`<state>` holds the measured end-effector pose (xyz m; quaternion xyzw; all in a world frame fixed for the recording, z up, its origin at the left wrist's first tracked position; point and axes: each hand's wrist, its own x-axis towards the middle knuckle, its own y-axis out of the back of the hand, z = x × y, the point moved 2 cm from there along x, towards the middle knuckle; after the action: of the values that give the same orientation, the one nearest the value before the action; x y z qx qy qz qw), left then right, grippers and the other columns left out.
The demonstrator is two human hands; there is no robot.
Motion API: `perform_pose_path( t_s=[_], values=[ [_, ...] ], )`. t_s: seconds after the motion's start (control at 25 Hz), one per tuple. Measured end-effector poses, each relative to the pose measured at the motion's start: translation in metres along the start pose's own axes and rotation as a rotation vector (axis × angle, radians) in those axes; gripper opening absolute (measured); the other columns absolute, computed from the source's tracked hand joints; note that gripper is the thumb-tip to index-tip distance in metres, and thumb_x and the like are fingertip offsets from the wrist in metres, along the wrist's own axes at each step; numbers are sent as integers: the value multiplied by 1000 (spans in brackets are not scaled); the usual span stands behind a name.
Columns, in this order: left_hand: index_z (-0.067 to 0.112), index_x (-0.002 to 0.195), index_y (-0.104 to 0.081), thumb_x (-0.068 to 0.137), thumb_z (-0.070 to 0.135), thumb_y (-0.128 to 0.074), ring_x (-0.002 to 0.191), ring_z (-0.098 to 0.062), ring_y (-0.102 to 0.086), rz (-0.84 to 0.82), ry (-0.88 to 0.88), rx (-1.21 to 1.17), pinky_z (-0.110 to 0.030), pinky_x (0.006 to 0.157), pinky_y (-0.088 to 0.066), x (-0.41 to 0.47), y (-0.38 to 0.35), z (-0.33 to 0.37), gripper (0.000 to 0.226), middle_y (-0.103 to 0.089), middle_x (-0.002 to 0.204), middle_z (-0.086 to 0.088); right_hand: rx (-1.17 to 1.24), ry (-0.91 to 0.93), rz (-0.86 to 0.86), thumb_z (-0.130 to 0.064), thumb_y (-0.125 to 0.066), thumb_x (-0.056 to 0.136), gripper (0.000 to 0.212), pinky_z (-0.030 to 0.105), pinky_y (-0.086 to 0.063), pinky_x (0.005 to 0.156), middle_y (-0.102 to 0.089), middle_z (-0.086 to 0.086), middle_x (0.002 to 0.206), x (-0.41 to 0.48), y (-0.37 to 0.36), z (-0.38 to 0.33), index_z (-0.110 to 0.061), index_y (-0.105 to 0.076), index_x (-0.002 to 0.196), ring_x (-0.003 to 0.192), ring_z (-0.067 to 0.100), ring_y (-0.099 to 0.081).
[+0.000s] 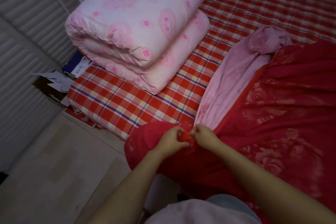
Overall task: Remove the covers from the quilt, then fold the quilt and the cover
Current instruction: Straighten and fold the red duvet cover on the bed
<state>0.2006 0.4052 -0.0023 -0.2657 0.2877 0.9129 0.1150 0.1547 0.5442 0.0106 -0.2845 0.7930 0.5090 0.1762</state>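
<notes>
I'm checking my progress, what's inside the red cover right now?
Pink fabric lies along the red cover's edge, which the left hand and right hand pinch. The red cloth hides whether any quilt is inside.

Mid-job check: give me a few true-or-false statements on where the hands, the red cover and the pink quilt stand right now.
1. The left hand and the right hand both pinch the near edge of the red rose-patterned cover. True.
2. The pink floral quilt lies spread flat over the bed. False: it sits folded in a thick bundle on the red plaid sheet.
3. A strip of pale pink fabric shows along the cover's left side. True.
4. The left hand rests on the quilt. False: it is at the cover, apart from the quilt.
</notes>
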Motion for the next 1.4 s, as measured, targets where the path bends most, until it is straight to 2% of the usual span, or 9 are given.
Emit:
perform_pose_path(
  t_s=[0.12, 0.28, 0.44, 0.56, 0.8, 1.0, 1.12, 1.24, 1.4],
  values=[
    [18, 94, -55, 75, 12, -70, 73, -15, -59, -38, -32, 37, -31, 72, -46, 1, -28, 12, 26, -61, 78, 3, -266, 26, -239, -15, -46, 94, 25, 28, -44, 84, -63, 14, 115, 4, 9, 11, -7, -63, 110, 111, 28, -58],
    [14, 101, -47, 80, 17, -65, 87, -25, -61, 66, -68, 154, -26, 65, -33, -1, -35, 14, 28, -66, 95, -8, -434, 319, 205, -3, -52, 86, 32, 32, -43, 85, -59, 6, 121, 40, 56, 1, -14, -59, 115, 111, 27, -54],
    [16, 103, -50, 75, 32, -75, 84, -14, -62, 3, 21, 17, -21, 65, -40, 3, -32, 2, 41, -65, 94, -1, -831, 439, -231, -9, -58, 83, 18, 29, -44, 74, -59, 6, 93, 65, 80, 1, -17, -64, 98, 89, 23, -56],
    [3, 96, -66, 83, 54, -61, 77, -15, -65, -29, 207, -391, -24, 72, -51, 5, -28, -6, 53, -70, 87, -8, -891, 558, -306, -7, -51, 84, 18, 29, -42, 72, -63, 10, 97, 50, 75, 16, -9, -64, 96, 92, 28, -59],
    [7, 98, -70, 84, 17, -70, 68, -13, -62, 34, 181, -542, -18, 63, -50, 1, -26, 2, 18, -67, 79, -6, -819, 542, -457, -13, -44, 93, 25, 28, -39, 94, -59, 11, 115, 41, 46, 58, -2, -65, 102, 108, 26, -50],
    [13, 112, -69, 86, 8, -65, 81, -13, -64, 51, 34, -402, -24, 78, -50, 1, 20, 27, 27, -71, 94, -6, -410, 418, -227, -23, -54, 92, 18, 33, -43, 74, -65, 11, 98, 68, 63, 40, -12, -44, 104, 95, 30, -61],
    [16, 114, -69, 87, 5, -63, 77, 2, -62, 90, -119, -222, -12, 75, -46, 10, 71, 55, 30, -70, 97, 4, -630, 420, 33, -30, -56, 88, 24, 33, -45, 74, -66, 9, 98, 79, 95, 11, -12, -62, 103, 95, 27, -61],
    [19, 110, -71, 86, 5, -62, 72, -1, -58, 394, -335, 53, -15, 70, -42, 20, 120, 80, 30, -68, 85, 5, -694, 485, 318, -35, -62, 84, 30, 32, -43, 70, -61, 9, 96, 84, 146, -29, -6, -69, 87, 91, 28, -60],
    [24, 110, -71, 85, 24, -55, 83, -20, -65, 552, -440, 303, -32, 75, -50, 30, 151, 98, 30, -69, 85, -4, 192, 306, -451, -30, -59, 89, 23, 19, -46, 60, -66, -10, 66, 85, 205, -36, -17, -66, 72, 60, 2, -59]
  ],
)
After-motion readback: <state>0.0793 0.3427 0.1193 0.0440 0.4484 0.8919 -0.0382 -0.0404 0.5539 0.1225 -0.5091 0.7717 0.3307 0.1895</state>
